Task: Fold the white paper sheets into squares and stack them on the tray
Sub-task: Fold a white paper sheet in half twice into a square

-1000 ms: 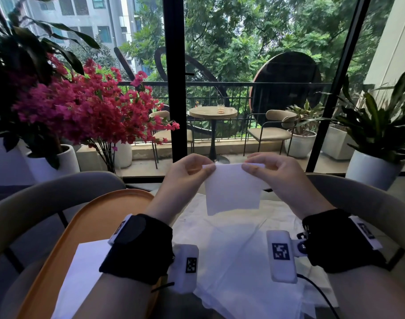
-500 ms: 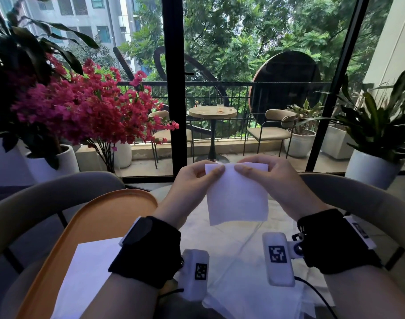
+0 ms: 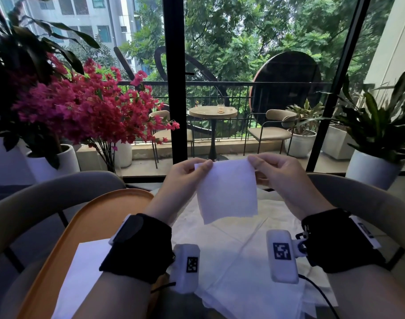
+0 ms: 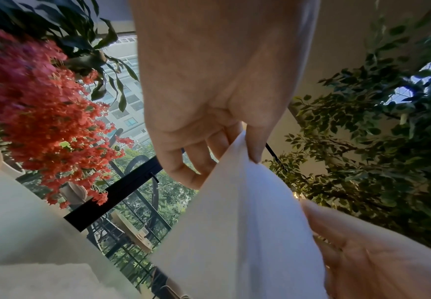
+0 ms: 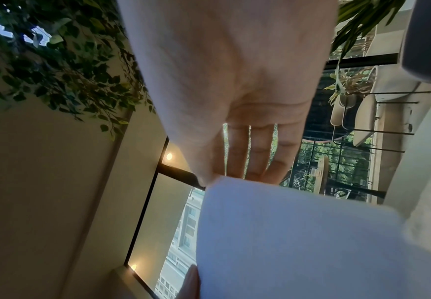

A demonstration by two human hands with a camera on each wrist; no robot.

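Pinching the top corners of a folded white sheet [image 3: 228, 192], the left hand [image 3: 185, 180] and the right hand [image 3: 278, 178] held it up in the air, hanging roughly square above the table. Left thumb on the near face, fingers [image 4: 183, 161] curled behind. Right thumb and fingers likewise closed on the opposite corner. Below lay a loose pile of unfolded sheets [image 3: 231, 261], creased, spread over the tabletop. To the left, an orange tray [image 3: 81, 226] with one flat white paper [image 3: 81, 277] on it, partly hidden by the left forearm. Pink flowers [image 3: 81, 111] stood beyond the tray by the window.
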